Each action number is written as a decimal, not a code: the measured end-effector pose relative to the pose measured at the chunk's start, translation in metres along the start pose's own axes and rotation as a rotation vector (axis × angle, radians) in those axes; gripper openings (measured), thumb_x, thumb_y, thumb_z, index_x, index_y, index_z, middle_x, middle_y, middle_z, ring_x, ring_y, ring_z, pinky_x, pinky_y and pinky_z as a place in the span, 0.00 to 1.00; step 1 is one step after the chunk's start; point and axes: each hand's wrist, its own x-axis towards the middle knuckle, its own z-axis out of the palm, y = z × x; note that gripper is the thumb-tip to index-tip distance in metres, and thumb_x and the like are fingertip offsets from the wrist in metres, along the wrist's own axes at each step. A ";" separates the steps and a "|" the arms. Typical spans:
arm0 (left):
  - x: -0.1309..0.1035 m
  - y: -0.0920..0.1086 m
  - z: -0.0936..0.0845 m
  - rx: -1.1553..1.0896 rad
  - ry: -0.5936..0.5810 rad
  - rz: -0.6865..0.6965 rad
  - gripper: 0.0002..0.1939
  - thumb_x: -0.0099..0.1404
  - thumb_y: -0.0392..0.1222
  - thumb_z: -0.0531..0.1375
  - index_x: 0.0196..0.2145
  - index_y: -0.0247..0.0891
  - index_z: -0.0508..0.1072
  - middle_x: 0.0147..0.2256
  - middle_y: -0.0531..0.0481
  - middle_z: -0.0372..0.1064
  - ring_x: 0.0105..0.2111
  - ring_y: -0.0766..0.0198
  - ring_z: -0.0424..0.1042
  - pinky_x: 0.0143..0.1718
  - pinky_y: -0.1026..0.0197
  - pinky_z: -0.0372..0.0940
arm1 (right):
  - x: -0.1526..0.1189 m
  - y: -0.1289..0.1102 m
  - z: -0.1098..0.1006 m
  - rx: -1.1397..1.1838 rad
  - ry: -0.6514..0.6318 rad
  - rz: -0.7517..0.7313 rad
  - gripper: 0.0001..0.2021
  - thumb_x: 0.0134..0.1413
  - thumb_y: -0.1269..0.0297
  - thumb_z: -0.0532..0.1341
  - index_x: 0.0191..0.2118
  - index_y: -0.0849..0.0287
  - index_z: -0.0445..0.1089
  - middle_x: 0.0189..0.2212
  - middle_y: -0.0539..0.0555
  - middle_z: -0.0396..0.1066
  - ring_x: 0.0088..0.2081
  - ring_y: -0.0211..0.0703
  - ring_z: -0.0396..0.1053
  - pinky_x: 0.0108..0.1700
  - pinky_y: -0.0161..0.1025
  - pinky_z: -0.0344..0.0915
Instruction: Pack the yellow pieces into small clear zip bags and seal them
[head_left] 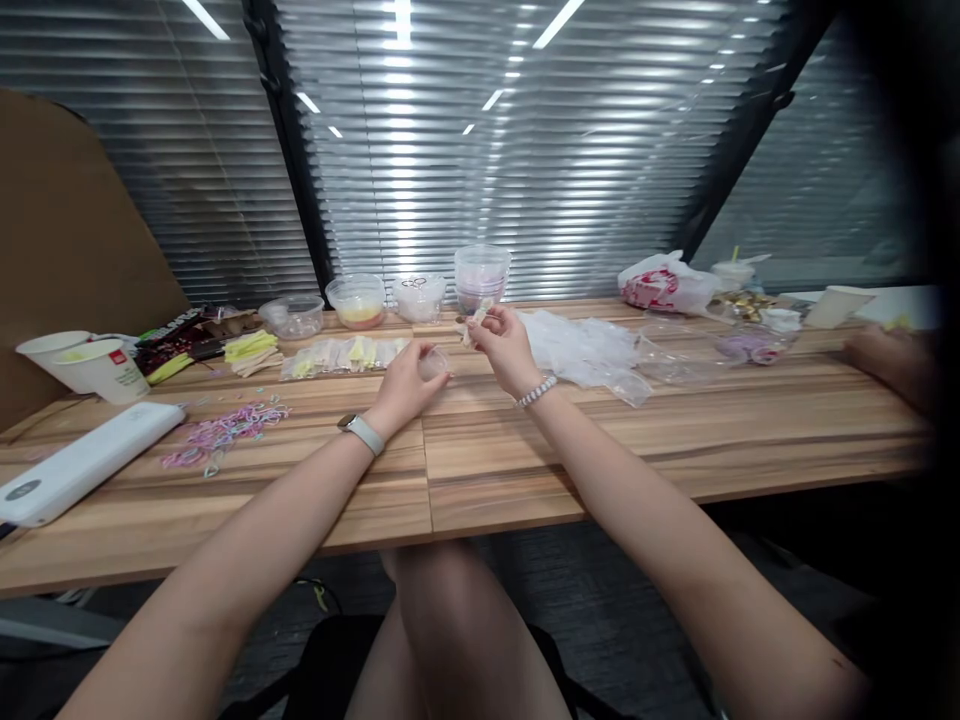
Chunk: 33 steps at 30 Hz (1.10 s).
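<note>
Evenly lit tabletop (787, 430), bright glare on blinds (480, 150), dim floor (607, 610), black blurred right edge

No word or number can be read with certainty. The front paper cup (112, 373) bears a red square label (118, 356) with pale marks, too small to make out. On the long white appliance (94, 462), a dark oval badge (23, 489) carries a lighter mark — its shape stays unclear. Pale lettering runs across a dark packet (180, 322) behind the cups, blurred past reading. The white plastic bag (670, 282) has bold red printing, broken up by creases — illegible too.
</note>
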 end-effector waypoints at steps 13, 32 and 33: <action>0.000 0.009 -0.004 -0.059 -0.020 -0.027 0.24 0.58 0.47 0.68 0.49 0.40 0.68 0.46 0.46 0.71 0.48 0.55 0.71 0.49 0.53 0.64 | -0.008 0.018 0.005 -0.463 -0.134 -0.378 0.13 0.58 0.59 0.62 0.46 0.57 0.74 0.40 0.55 0.74 0.42 0.46 0.73 0.45 0.44 0.72; -0.001 0.014 -0.005 -0.046 -0.012 0.053 0.19 0.60 0.42 0.66 0.47 0.38 0.67 0.45 0.46 0.71 0.46 0.58 0.71 0.47 0.56 0.66 | -0.017 0.022 0.008 -0.539 -0.150 -0.319 0.08 0.53 0.57 0.67 0.35 0.55 0.80 0.47 0.56 0.68 0.51 0.48 0.67 0.57 0.48 0.62; -0.001 0.013 -0.005 -0.043 -0.016 0.057 0.19 0.60 0.42 0.66 0.47 0.38 0.67 0.45 0.46 0.71 0.46 0.58 0.71 0.47 0.57 0.66 | -0.016 0.023 0.008 -0.528 -0.161 -0.306 0.09 0.54 0.56 0.67 0.36 0.55 0.80 0.48 0.56 0.68 0.52 0.48 0.66 0.58 0.48 0.62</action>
